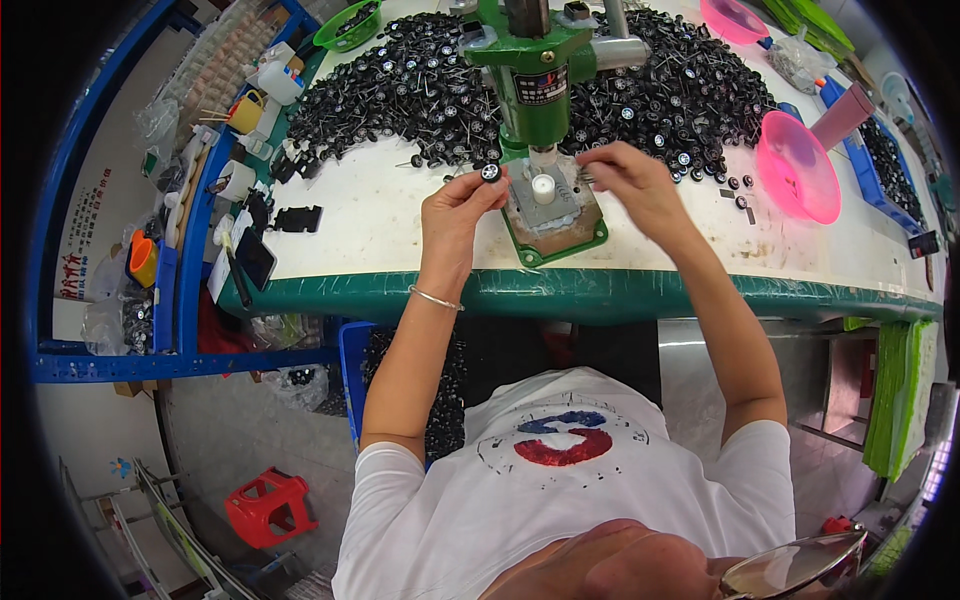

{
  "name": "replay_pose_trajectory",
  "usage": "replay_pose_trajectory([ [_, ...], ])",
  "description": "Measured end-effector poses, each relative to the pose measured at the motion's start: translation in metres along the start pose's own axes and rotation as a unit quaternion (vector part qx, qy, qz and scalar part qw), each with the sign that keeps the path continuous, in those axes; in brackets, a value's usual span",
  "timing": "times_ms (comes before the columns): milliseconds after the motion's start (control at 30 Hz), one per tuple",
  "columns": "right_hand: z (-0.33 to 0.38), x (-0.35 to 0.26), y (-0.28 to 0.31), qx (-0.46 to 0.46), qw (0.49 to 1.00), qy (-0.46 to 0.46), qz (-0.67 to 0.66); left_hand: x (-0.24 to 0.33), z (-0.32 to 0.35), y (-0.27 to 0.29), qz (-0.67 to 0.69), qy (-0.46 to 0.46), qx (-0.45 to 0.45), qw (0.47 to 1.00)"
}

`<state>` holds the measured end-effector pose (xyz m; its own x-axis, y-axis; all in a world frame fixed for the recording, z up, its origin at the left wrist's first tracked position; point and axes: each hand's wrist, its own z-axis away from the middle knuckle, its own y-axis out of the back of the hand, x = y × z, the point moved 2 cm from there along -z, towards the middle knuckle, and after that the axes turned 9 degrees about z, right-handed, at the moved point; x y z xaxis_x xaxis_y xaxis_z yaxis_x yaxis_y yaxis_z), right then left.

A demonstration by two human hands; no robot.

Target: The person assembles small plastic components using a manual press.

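My left hand (462,205) pinches a small black wheel (490,172) just left of the white post (543,188) on the green press (535,70). My right hand (632,180) is at the right side of the press base (555,245), with its fingers closed on a thin metal axle pin (586,178). A silver bangle (434,297) circles my left wrist. A wide heap of small black wheels on pins (420,90) lies behind the press on the white table (380,225).
A pink bowl (797,165) lies at the right, another pink bowl (733,18) farther back. A green basket (350,25) sits at the back left. Blue shelving (185,260) with cups and clutter runs along the left. A red stool (268,507) stands on the floor.
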<state>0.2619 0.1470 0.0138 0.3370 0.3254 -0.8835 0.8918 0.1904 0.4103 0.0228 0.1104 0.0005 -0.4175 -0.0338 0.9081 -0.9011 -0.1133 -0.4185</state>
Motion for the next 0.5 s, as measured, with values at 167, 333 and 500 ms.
replay_pose_trajectory([
  [167, -0.021, -0.009, -0.037, -0.027, 0.998, 0.028, 0.057, 0.002, 0.002, -0.005, -0.025, -0.011, -0.015, 1.000],
  [333, -0.018, -0.014, -0.039, -0.047, 0.982, 0.026, 0.180, 0.005, 0.002, -0.005, -0.040, -0.011, -0.015, 0.999],
  [500, -0.016, -0.007, -0.045, -0.016, 0.989, 0.043, 0.138, 0.001, -0.003, -0.014, -0.012, -0.028, -0.040, 0.999],
])
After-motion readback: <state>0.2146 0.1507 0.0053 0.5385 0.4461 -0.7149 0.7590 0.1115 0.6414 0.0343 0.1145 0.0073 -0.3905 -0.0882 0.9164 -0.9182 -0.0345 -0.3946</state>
